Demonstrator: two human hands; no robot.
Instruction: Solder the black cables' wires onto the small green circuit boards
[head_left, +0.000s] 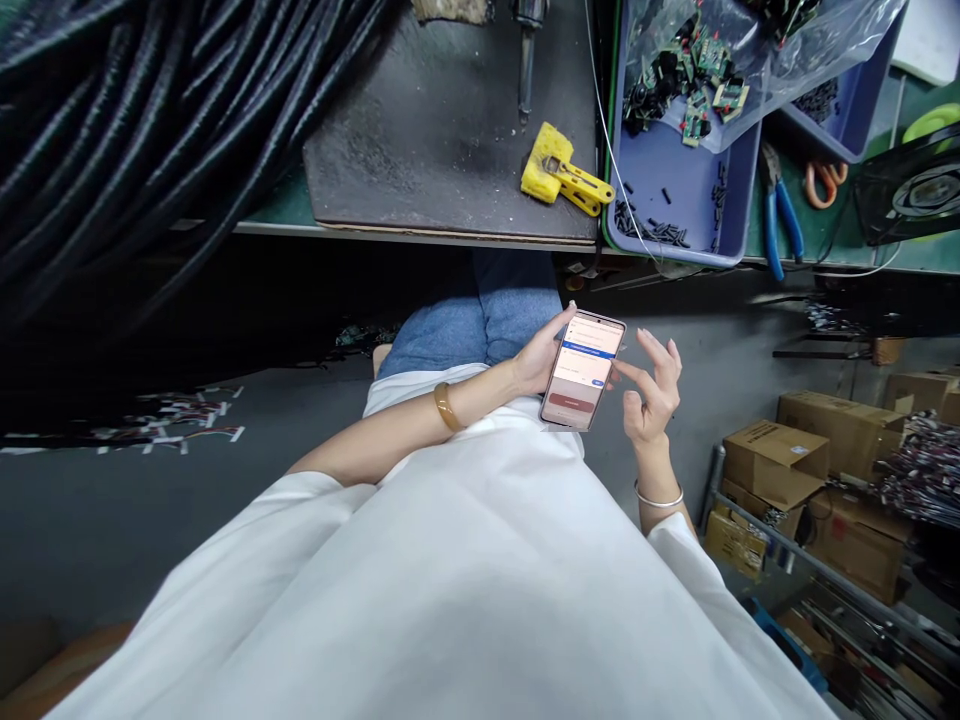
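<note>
A smartphone with a lit screen rests above my lap, tilted up toward me. My left hand wraps round its left edge and back, with the thumb along the upper left side. To the right of the phone is my right hand, its fingers spread and holding nothing. The index finger reaches to the right side of the screen; whether it touches cannot be told. A blue band and a small blue button show on the screen, but the text is too small to read.
Black cables are heaped at the left of the bench. A dark board carries a soldering iron and a yellow sponge in a clip. Right of it stand a purple tray, pliers and scissors. Cardboard boxes sit lower right.
</note>
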